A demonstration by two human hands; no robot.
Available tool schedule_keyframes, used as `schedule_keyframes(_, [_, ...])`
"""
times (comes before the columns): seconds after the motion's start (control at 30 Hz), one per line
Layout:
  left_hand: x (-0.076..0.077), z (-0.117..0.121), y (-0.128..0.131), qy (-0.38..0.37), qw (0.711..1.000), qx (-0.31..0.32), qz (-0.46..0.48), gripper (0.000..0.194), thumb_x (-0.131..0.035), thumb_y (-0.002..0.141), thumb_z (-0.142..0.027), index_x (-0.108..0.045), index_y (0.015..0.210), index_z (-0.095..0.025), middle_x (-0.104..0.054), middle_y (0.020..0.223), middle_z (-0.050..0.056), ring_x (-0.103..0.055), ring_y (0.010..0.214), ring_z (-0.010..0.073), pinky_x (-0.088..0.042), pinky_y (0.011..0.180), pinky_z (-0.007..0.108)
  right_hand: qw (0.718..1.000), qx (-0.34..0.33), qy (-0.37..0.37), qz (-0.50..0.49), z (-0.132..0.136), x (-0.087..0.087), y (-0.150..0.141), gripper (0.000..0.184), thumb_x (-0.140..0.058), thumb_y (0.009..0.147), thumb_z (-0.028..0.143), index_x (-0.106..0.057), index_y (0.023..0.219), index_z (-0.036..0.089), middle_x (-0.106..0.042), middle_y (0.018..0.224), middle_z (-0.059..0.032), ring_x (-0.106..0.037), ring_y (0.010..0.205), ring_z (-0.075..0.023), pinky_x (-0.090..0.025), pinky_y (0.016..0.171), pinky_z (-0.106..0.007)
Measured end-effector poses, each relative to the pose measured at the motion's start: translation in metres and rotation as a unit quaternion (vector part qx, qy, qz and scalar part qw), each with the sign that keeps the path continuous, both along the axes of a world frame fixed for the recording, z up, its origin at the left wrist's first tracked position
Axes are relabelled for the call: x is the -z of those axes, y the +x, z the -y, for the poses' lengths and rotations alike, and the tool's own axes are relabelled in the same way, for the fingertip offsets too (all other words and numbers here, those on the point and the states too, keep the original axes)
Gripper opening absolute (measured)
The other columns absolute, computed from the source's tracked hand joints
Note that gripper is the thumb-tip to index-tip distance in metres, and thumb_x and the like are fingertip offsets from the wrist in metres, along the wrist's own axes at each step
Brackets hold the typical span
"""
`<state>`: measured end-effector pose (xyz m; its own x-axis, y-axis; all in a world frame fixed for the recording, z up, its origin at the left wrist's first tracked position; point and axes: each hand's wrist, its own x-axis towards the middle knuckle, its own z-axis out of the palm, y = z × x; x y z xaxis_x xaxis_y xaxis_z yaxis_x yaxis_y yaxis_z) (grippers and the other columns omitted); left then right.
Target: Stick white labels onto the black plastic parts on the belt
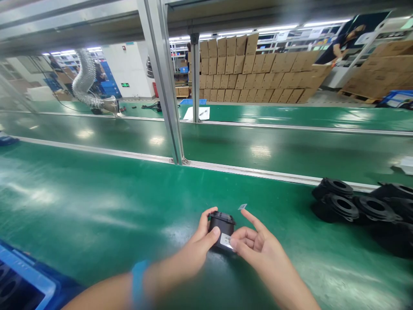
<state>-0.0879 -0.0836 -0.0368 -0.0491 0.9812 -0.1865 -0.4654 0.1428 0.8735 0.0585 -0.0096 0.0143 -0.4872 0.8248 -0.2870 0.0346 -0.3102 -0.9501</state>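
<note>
The left hand (204,242) grips a black housing (221,224) between thumb and fingers over the green tabletop (116,206), well short of its far edge. The right hand (260,246) has thumb and curled fingers close together at a white label (225,240) on the housing's side; whether they pinch it cannot be told. A second label (242,207) sits at the extended index fingertip. Black parts (342,206) cluster at the tabletop's right, near its far edge.
</note>
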Motion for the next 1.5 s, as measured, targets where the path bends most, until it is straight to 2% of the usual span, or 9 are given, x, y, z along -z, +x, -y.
schedule_keyframes(0.23, [-0.001, 0.000, 0.001, 0.002, 1.000, 0.002, 0.000, 0.064, -0.052, 0.095, -0.051, -0.022, 0.146, -0.026, -0.044, 0.144, 0.013, -0.047, 0.126, 0.0277, -0.030, 0.111, 0.044, 1.000, 0.009, 0.002, -0.004, 0.000, 0.003, 0.000, 0.104, -0.081, 0.064, 0.042, -0.027, 0.146, 0.008, -0.064, 0.071, 0.0009, -0.059, 0.065, -0.0186, -0.046, 0.064, -0.028])
schedule_keyframes(0.43, [-0.001, 0.000, 0.000, 0.002, 1.000, 0.006, -0.003, 0.063, -0.051, 0.096, -0.049, -0.022, 0.146, -0.027, -0.045, 0.142, 0.012, -0.049, 0.124, 0.0270, -0.031, 0.109, 0.043, 0.999, -0.038, -0.010, -0.003, -0.004, 0.001, 0.004, 0.105, -0.082, 0.067, 0.040, -0.023, 0.147, 0.006, -0.064, 0.074, 0.0002, -0.058, 0.068, -0.0174, -0.046, 0.068, -0.028])
schedule_keyframes(0.6, [-0.001, 0.000, -0.001, 0.002, 1.000, 0.006, -0.010, 0.062, -0.051, 0.096, -0.049, -0.023, 0.146, -0.027, -0.044, 0.143, 0.012, -0.049, 0.124, 0.0268, -0.031, 0.110, 0.044, 1.000, 0.001, -0.001, 0.007, -0.002, 0.002, 0.002, 0.099, -0.081, 0.064, 0.042, -0.032, 0.144, 0.010, -0.064, 0.071, 0.0013, -0.059, 0.067, -0.0187, -0.046, 0.066, -0.028])
schedule_keyframes(0.77, [-0.001, 0.000, 0.000, 0.002, 1.000, 0.007, -0.010, 0.064, -0.052, 0.095, -0.050, -0.021, 0.146, -0.027, -0.045, 0.142, 0.013, -0.048, 0.125, 0.0275, -0.031, 0.110, 0.045, 1.000, -0.009, 0.000, 0.002, -0.001, 0.002, 0.001, 0.099, -0.079, 0.065, 0.039, -0.030, 0.145, 0.008, -0.064, 0.071, 0.0013, -0.058, 0.066, -0.0175, -0.045, 0.066, -0.027])
schedule_keyframes(1.13, [-0.011, 0.002, -0.001, 0.012, 0.997, 0.015, -0.079, 0.069, -0.054, 0.094, -0.047, -0.017, 0.147, -0.024, -0.046, 0.141, 0.013, -0.047, 0.125, 0.0271, -0.031, 0.109, 0.043, 1.000, -0.029, 0.006, -0.008, -0.002, 0.001, 0.003, 0.096, -0.078, 0.070, 0.037, -0.026, 0.145, 0.008, -0.064, 0.073, 0.0010, -0.056, 0.065, -0.0160, -0.046, 0.067, -0.028])
schedule_keyframes(1.37, [-0.015, 0.002, 0.004, 0.021, 0.992, -0.020, -0.122, 0.066, -0.055, 0.094, -0.042, -0.018, 0.146, -0.025, -0.045, 0.138, 0.012, -0.045, 0.125, 0.0272, -0.033, 0.107, 0.041, 0.998, -0.051, 0.020, -0.012, -0.002, 0.005, 0.004, 0.090, -0.079, 0.073, 0.041, -0.028, 0.142, 0.015, -0.064, 0.077, 0.0004, -0.058, 0.068, -0.0158, -0.048, 0.069, -0.027])
schedule_keyframes(1.5, [-0.022, 0.002, -0.002, 0.035, 0.987, -0.068, -0.142, 0.069, -0.057, 0.092, -0.045, -0.018, 0.146, -0.025, -0.046, 0.137, 0.013, -0.051, 0.116, 0.0262, -0.039, 0.102, 0.041, 0.997, -0.026, 0.067, 0.006, -0.010, 0.010, 0.011, 0.082, -0.076, 0.078, 0.049, -0.029, 0.141, 0.023, -0.061, 0.097, -0.0030, -0.063, 0.067, -0.0171, -0.050, 0.063, -0.030])
